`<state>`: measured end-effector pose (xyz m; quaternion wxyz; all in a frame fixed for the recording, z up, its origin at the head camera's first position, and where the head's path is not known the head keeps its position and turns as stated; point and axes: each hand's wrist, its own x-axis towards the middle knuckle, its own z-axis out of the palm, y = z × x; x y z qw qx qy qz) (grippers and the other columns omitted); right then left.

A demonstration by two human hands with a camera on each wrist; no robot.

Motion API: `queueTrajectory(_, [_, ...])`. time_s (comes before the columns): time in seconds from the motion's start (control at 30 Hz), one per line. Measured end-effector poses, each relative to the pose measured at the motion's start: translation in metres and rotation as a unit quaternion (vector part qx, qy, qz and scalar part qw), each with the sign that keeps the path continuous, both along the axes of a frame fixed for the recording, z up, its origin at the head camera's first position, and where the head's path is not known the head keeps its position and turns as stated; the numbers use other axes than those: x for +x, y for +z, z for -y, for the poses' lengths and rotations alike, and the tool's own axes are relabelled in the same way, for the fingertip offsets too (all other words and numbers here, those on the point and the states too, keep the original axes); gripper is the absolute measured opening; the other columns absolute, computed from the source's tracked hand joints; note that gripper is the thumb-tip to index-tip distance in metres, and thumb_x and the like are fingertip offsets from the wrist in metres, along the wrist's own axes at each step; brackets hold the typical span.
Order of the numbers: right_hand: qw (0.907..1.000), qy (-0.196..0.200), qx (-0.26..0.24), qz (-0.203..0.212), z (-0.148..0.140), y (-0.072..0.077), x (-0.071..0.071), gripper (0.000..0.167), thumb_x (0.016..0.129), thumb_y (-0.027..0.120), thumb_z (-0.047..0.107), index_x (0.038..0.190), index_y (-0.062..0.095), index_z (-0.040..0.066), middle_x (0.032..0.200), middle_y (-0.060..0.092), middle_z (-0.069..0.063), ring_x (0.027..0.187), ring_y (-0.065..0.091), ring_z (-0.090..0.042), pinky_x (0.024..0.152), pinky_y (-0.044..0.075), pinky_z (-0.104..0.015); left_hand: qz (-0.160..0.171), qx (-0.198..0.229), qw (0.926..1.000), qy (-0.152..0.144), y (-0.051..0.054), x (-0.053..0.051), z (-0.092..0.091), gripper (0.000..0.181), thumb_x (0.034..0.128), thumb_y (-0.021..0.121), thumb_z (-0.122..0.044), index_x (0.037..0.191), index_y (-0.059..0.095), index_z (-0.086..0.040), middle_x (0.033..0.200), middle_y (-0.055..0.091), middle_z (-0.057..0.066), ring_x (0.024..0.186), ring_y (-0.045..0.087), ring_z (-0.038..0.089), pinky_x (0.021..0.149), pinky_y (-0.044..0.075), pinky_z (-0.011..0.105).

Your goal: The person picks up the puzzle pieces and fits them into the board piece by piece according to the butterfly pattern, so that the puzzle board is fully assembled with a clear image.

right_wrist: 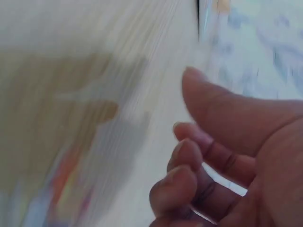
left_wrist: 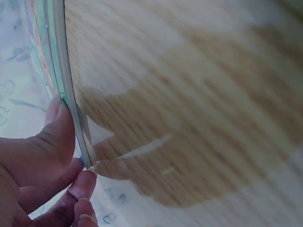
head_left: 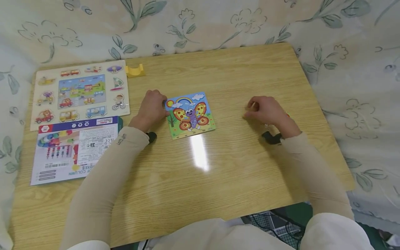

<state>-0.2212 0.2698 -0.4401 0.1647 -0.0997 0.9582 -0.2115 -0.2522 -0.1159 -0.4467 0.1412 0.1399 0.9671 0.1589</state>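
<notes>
A square butterfly puzzle [head_left: 191, 116] lies on the table in front of the person, its picture complete and facing up. At its left edge, the left hand [head_left: 151, 108] holds the board. The left wrist view shows the board [left_wrist: 71, 90] edge-on, with the left thumb [left_wrist: 59, 137] at its face and the fingers by its corner. To the right of the puzzle and apart from it, the right hand [head_left: 265, 111] hovers over the table. Its fingers are loosely curled with nothing between them, as the right wrist view of the hand [right_wrist: 222, 151] also shows.
At the left lie a vehicle puzzle board [head_left: 114, 78] and, overlapping its lower edge, a printed box [head_left: 62, 149]. A yellow curved piece [head_left: 135, 71] sits beside the board. Floral curtains [head_left: 200, 24] hang behind the wooden table [head_left: 231, 180] and along its sides.
</notes>
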Motion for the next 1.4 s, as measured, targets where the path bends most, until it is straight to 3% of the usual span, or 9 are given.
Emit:
queueTrajectory(0.13, [0.9983,-0.026,0.040,0.034,-0.044,0.000,0.016,0.043,0.086,0.071,0.029,0.117,0.058,0.003,0.090,0.066,-0.014,0.076,0.061,-0.027,0.072,0.047,-0.046,-0.003,-0.004,1.0000,-0.001,0.001,0.000,0.002,0.050,0.0797,0.079,-0.022,0.117,0.064,0.008,0.108,0.064,0.021,0.102,0.049,0.032,0.103,0.031,0.043])
queueTrajectory(0.27, [0.9976,-0.033,0.044,0.041,-0.062,-0.007,0.025,0.046,0.086,0.072,0.029,0.119,0.055,0.003,0.088,0.062,-0.012,0.077,0.055,-0.026,0.073,0.044,-0.044,-0.005,0.001,1.0000,0.001,0.002,-0.001,0.002,0.049,0.0791,0.079,-0.022,0.116,0.064,0.008,0.107,0.064,0.020,0.101,0.049,0.032,0.101,0.033,0.043])
queueTrajectory(0.47, [0.9984,-0.033,0.042,0.015,-0.061,-0.010,0.028,0.036,0.086,0.073,0.025,0.108,0.057,0.003,0.092,0.062,-0.017,0.080,0.056,-0.029,0.073,0.044,-0.044,-0.007,-0.002,1.0000,0.002,0.001,-0.001,0.002,0.049,0.0790,0.079,-0.021,0.116,0.064,0.008,0.107,0.065,0.020,0.101,0.049,0.031,0.102,0.032,0.043])
queueTrajectory(0.63, [0.9981,-0.041,0.043,0.019,-0.060,-0.008,0.026,0.039,0.085,0.074,0.024,0.108,0.056,-0.002,0.099,0.060,-0.021,0.088,0.055,-0.033,0.078,0.043,-0.048,-0.008,-0.005,1.0000,-0.001,0.002,-0.001,0.001,0.049,0.0795,0.079,-0.021,0.116,0.064,0.008,0.106,0.065,0.020,0.101,0.049,0.031,0.102,0.032,0.043])
queueTrajectory(0.8, [0.9973,-0.045,0.056,-0.018,-0.056,-0.006,0.026,0.035,0.085,0.073,0.032,0.093,0.056,0.002,0.083,0.059,-0.014,0.072,0.051,-0.028,0.064,0.040,-0.040,-0.005,-0.006,1.0000,-0.002,0.002,-0.001,0.000,0.048,0.0798,0.079,-0.021,0.115,0.065,0.008,0.105,0.064,0.020,0.101,0.049,0.031,0.103,0.032,0.043])
queueTrajectory(0.9, [0.9969,-0.035,0.038,-0.059,-0.041,-0.005,0.021,0.031,0.087,0.071,0.032,0.085,0.055,0.006,0.073,0.059,-0.009,0.062,0.050,-0.023,0.057,0.036,-0.034,0.000,-0.006,1.0000,0.004,0.002,0.000,0.000,0.048,0.0805,0.078,-0.021,0.117,0.064,0.007,0.107,0.062,0.019,0.102,0.048,0.031,0.102,0.033,0.043])
queueTrajectory(1.0, [0.9969,-0.017,-0.018,-0.075,-0.014,-0.004,0.013,0.026,0.089,0.069,0.029,0.085,0.054,0.008,0.074,0.062,-0.008,0.059,0.054,-0.019,0.055,0.039,-0.031,0.003,-0.004,1.0000,0.008,0.001,0.000,0.000,0.049,0.0807,0.078,-0.022,0.117,0.064,0.007,0.108,0.062,0.019,0.102,0.047,0.031,0.100,0.034,0.043])
queueTrajectory(1.17, [0.9890,0.031,-0.140,-0.037,0.044,0.003,0.003,0.018,0.090,0.068,0.021,0.092,0.055,0.008,0.087,0.063,-0.008,0.063,0.063,-0.019,0.053,0.046,-0.028,0.003,0.003,0.9999,0.009,-0.001,0.000,-0.001,0.048,0.0807,0.078,-0.021,0.117,0.064,0.007,0.108,0.062,0.020,0.102,0.047,0.031,0.099,0.034,0.043])
queueTrajectory(1.4, [0.9622,0.103,-0.250,0.031,0.111,-0.002,-0.001,0.016,0.087,0.071,0.013,0.097,0.061,0.007,0.084,0.060,-0.008,0.062,0.059,-0.019,0.054,0.047,-0.028,0.005,0.010,0.9999,0.013,-0.002,0.000,-0.001,0.049,0.0813,0.077,-0.021,0.118,0.063,0.007,0.108,0.061,0.020,0.102,0.047,0.031,0.101,0.032,0.043])
